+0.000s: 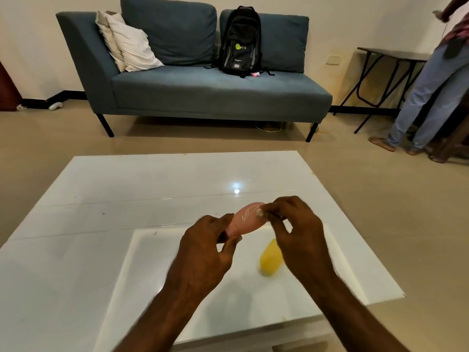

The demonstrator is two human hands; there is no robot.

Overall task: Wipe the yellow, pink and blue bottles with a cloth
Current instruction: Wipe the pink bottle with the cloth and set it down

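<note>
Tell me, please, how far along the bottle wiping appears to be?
Nothing looks certainly done. The left hand holds the pink bottle while the right hand works at its far end. The yellow bottle lies on the table. No blue bottle shows.

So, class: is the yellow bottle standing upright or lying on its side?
On its side: the yellow bottle lies lengthwise on the white table, untouched by either hand.
</note>
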